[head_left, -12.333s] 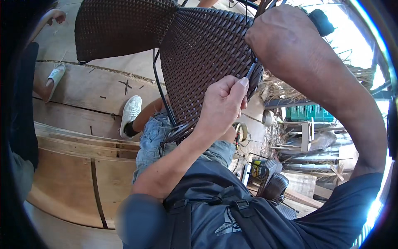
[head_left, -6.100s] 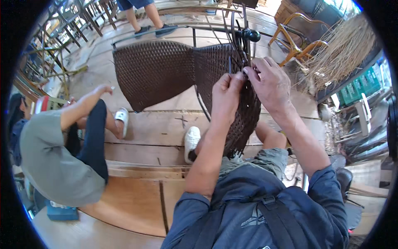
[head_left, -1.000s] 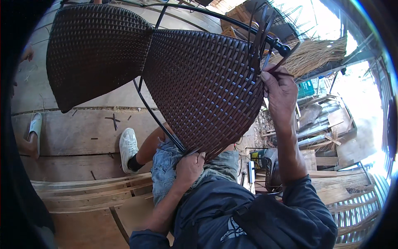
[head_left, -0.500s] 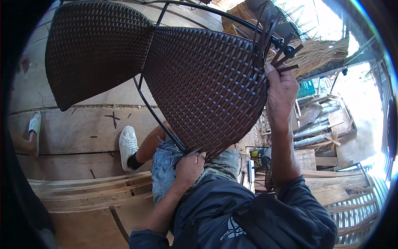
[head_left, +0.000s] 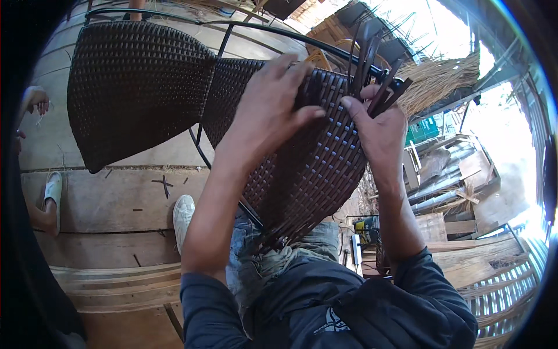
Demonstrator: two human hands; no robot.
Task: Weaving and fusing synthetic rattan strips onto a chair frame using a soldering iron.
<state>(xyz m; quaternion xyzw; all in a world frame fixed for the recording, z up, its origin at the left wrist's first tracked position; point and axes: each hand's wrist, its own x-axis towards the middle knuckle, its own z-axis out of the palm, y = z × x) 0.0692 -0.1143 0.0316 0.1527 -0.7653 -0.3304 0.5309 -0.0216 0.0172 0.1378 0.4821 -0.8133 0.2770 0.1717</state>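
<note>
A dark brown wicker chair [head_left: 343, 157] with a metal frame lies across my lap, its woven panels pinched at a narrow waist. Loose strands [head_left: 363, 64] stick up at the panel's upper right corner. My right hand [head_left: 381, 125] is closed on that corner, the thumb on the near face and strand ends poking out past the fingers. Over the upper part of the same panel reaches my left hand [head_left: 273, 102], its thumb stretched out and its fingers apart near the far edge; it grips nothing that I can see. The fingertips are slightly blurred.
Beyond the panel curves a black metal tube [head_left: 279, 26]. Another person's hand [head_left: 38, 100] and slippered foot [head_left: 53, 187] are at the left. Strand offcuts [head_left: 164, 185] lie on the plank floor [head_left: 104, 200]. A straw bundle [head_left: 444, 84] and a green crate [head_left: 422, 130] stand at the right.
My left hand has left the panel's lower corner by my lap and moved up over its upper part. The right hand stays at the strand corner, which has shifted slightly left.
</note>
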